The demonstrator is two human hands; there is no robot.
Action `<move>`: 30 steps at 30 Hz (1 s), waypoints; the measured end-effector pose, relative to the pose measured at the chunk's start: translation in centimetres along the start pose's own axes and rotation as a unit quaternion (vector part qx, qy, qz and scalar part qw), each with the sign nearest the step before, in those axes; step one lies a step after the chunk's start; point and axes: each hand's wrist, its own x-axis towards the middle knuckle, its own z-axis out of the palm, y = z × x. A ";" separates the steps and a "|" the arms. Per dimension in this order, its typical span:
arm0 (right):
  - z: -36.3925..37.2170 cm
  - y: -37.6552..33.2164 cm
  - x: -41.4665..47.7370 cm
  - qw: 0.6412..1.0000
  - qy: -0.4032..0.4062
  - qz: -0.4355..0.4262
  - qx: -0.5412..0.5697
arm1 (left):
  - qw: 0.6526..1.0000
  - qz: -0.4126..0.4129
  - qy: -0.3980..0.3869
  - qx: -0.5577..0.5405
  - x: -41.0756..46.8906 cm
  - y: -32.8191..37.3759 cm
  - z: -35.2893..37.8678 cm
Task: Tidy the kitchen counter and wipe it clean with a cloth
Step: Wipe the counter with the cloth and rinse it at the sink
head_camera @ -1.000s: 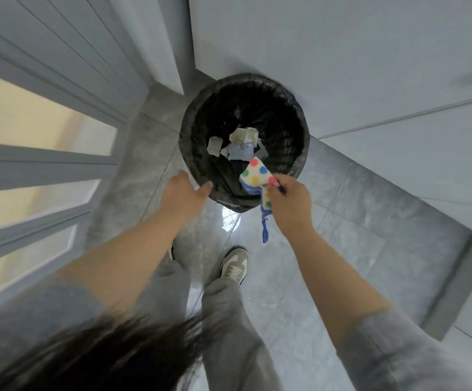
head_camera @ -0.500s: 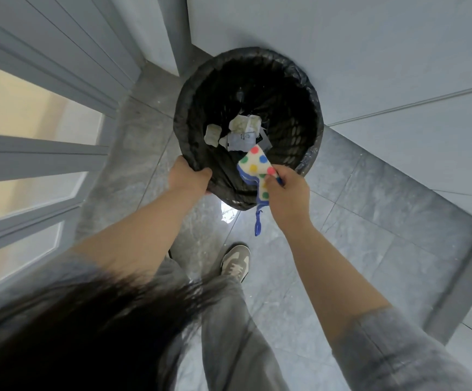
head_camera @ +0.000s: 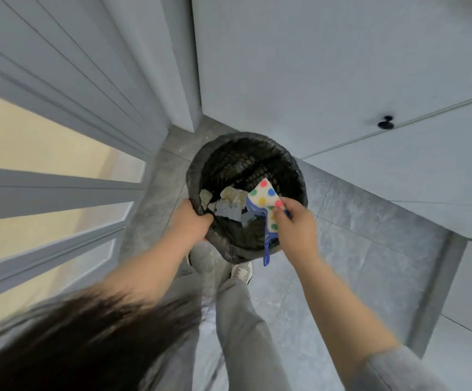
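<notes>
Black liner (head_camera: 200, 176): one, stretched over the rim of the one round bin (head_camera: 299, 176), which stands on the grey tiled floor (head_camera: 356, 249) in the corner by the pale cabinet fronts.
My left hand (head_camera: 191, 224): fingers curled tight over the near-left rim, gripping liner and rim together, thumb on the outside.
My right hand (head_camera: 295, 224): thumb and fingertips pressed together, pinching one edge of the cloth; the other fingers are tucked behind it, so I cannot tell how they lie.
Cloth (head_camera: 265, 197): one, white with red, green, blue and yellow dots and a blue border. It hangs over the right side of the bin's mouth, its top corner pointing away from me. One blue loop (head_camera: 266, 255) dangles from it past the near rim. Whether it touches the rubbish, I cannot tell.
Scraps (head_camera: 229, 206): about four pale and grey pieces lying in the bin, just left of the cloth; blur keeps the count loose.
Knob (head_camera: 385, 123): one, black, on the cabinet seam to the right, well apart from the bin.
Glass panes (head_camera: 31, 142): three, cream-lit, in the grey door on my left.
Shoe (head_camera: 241, 272): one seen plainly, just beside the bin's near rim, below my grey trouser leg.
</notes>
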 end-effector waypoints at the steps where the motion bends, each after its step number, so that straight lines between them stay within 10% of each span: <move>1: -1.1 -0.8 -1.4 1.000 0.000 0.003 0.006 | 1.000 0.002 -0.003 0.015 -1.7 0.7 -0.7; 16: -16.3 -12.6 -17.5 0.982 0.110 -0.116 0.097 | 0.992 0.117 0.012 0.054 -21.8 11.3 -9.4; 30: -24.9 -16.8 -10.6 0.966 0.126 -0.173 0.144 | 0.992 0.065 0.051 0.095 -24.0 18.3 -8.6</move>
